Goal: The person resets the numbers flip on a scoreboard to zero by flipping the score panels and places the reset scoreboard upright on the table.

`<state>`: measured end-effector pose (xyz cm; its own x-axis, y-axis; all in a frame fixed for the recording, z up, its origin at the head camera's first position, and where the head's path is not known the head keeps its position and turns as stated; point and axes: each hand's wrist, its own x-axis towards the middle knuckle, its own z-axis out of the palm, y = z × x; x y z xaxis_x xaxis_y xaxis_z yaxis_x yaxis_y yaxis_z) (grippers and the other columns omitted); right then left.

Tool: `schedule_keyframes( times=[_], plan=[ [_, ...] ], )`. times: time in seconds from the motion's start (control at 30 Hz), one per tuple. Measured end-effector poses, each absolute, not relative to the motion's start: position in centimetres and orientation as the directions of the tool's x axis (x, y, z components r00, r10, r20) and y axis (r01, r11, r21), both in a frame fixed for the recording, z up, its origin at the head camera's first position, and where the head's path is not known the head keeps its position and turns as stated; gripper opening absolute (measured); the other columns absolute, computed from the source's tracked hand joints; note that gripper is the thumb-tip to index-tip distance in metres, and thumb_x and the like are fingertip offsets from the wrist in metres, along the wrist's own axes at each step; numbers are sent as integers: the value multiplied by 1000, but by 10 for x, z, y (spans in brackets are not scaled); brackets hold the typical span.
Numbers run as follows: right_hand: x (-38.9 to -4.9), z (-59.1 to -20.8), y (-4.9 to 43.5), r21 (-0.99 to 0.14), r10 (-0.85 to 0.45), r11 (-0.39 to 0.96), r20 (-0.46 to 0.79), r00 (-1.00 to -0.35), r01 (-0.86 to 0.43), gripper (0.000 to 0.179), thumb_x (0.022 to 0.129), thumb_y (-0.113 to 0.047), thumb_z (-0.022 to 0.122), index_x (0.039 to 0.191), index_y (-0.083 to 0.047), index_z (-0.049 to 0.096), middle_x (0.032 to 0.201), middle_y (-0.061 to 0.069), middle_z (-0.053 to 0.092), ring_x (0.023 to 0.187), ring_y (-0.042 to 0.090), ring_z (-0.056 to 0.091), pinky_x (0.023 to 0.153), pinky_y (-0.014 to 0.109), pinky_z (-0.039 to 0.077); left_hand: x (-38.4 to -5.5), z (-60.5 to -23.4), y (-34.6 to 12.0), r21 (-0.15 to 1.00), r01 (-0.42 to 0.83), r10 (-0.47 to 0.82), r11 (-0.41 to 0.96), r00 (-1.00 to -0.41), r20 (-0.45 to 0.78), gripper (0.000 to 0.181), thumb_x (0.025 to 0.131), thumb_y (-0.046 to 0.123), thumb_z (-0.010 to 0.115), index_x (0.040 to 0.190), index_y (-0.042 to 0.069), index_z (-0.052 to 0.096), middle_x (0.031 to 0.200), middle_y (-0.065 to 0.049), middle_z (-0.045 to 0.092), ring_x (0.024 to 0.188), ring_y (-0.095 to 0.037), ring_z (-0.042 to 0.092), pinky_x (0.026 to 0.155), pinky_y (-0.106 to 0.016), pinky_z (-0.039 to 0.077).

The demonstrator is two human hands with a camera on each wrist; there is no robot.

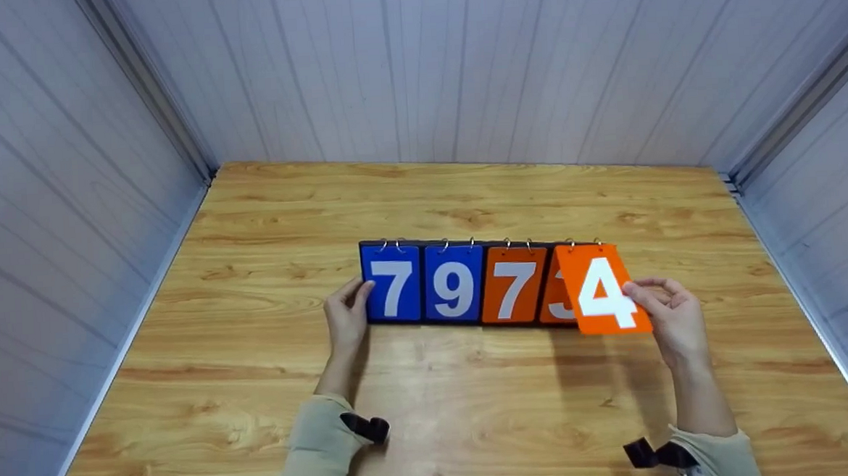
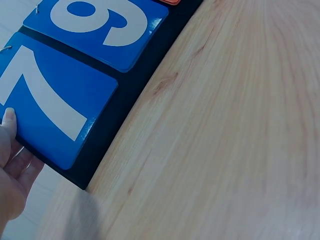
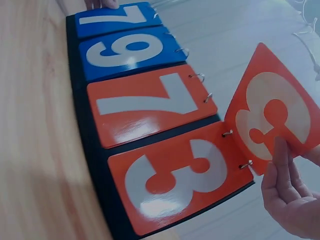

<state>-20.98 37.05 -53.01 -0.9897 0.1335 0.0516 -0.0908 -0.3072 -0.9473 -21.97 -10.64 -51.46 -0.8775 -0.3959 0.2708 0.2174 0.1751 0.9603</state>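
A flip scoreboard (image 2: pixel 125 95) has a black backing and number cards on metal rings. From the left in the head view come a blue 7 card (image 1: pixel 390 287), a blue 9 card (image 1: pixel 454 287) and an orange 7 card (image 1: pixel 513 284). My left hand (image 1: pixel 345 325) grips the board's left edge, thumb on the front and fingers behind. At the right end, my right hand (image 1: pixel 679 322) pinches the side of a lifted orange card (image 1: pixel 601 294) showing 4. Its other face reads 3 in the right wrist view. An orange 3 card (image 3: pixel 175 182) lies beneath, partly covered in the head view.
The scoreboard is over a wood-grain table (image 1: pixel 476 409). Pale panel walls (image 1: pixel 422 71) stand behind and at both sides. Dark straps with small mounts (image 1: pixel 365 426) sit at both sleeve cuffs.
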Motion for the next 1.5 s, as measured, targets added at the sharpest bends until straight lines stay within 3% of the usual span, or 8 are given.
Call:
schedule_keyframes(
  times=[0.13,0.37,0.5,0.63,0.87,1.03,1.3,1.5],
  plan=[
    [-196,-482,351,-907,63,-407,87,-994,-105,19,85,2,55,104,6,56,84,20,64,71,25,63,57,30,52,-220,-515,-106,961,224,-392,160,-880,270,18,80,5,65,93,-7,66,89,-18,65,75,-17,60,64,-19,48],
    [-178,-415,309,-857,48,-443,269,-962,-262,20,89,-7,53,99,9,58,92,14,63,78,20,62,74,29,49,-222,-516,-106,959,227,-390,170,-878,277,18,80,6,65,92,-7,67,87,-18,65,71,-11,59,61,-18,47],
    [-177,-396,297,-821,36,-480,335,-941,-310,18,87,11,45,101,13,55,89,20,64,81,27,63,75,31,49,-222,-516,-106,960,225,-392,169,-878,275,18,80,6,65,91,-8,67,86,-18,65,70,-9,58,61,-17,47],
    [-188,-393,293,-860,117,-344,358,-926,-376,25,75,23,52,98,12,57,84,16,64,77,22,62,71,26,50,-221,-517,-107,962,213,-396,172,-879,265,17,79,5,65,91,-7,67,87,-18,65,72,-10,59,63,-18,47],
    [-215,-392,287,-904,312,44,417,-854,-425,19,65,13,71,81,8,61,73,6,60,67,13,55,59,18,46,-221,-518,-107,973,191,-392,127,-892,226,18,79,6,66,92,-6,67,89,-18,65,75,-12,59,65,-18,47],
    [-225,-381,279,-899,312,97,434,-845,-426,18,67,11,70,83,11,61,76,5,63,69,14,58,60,18,47,-221,-518,-107,973,204,-384,107,-894,230,18,79,4,65,92,-8,66,90,-20,64,76,-16,60,64,-17,47],
    [-247,-375,273,-882,354,323,449,-821,-343,27,68,-2,75,82,12,58,65,-2,59,60,8,54,58,15,45,-221,-518,-108,954,271,-388,129,-871,300,18,79,12,67,90,-3,69,85,-15,66,73,-15,60,64,-23,48],
    [-263,-380,275,-912,375,368,322,-869,-180,32,68,-8,76,87,11,59,61,-6,55,57,4,50,56,13,42,-216,-511,-107,938,311,-378,156,-858,347,16,79,9,66,87,-4,69,82,-15,66,70,-17,59,61,-21,47]
  ],
)
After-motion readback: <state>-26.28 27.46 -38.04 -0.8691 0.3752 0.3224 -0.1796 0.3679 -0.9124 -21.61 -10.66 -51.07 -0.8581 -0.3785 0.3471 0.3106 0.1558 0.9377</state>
